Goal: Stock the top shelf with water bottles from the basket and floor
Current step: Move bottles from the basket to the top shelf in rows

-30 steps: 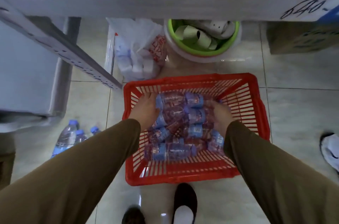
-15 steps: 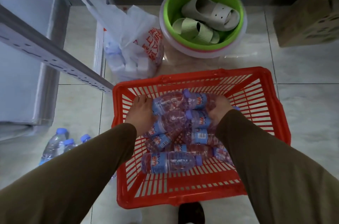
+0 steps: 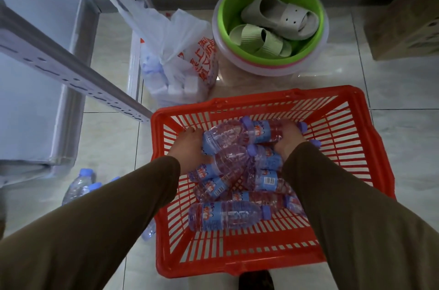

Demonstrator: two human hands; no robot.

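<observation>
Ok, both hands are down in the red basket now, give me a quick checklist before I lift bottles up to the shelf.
1. Left hand on a bottle: ok, it presses the side of the upper water bottles.
2. Right hand on a bottle: ok, its fingers wrap a bottle near the cap.
3. Grip firm enough to lift: cannot tell.
4. Red basket sits flat on the floor: ok.
5. Bottles left to stock: not ok yet, several lie piled in the basket and floor bottles stand at the left.
6. Space on the top shelf: cannot tell, it is out of view.
</observation>
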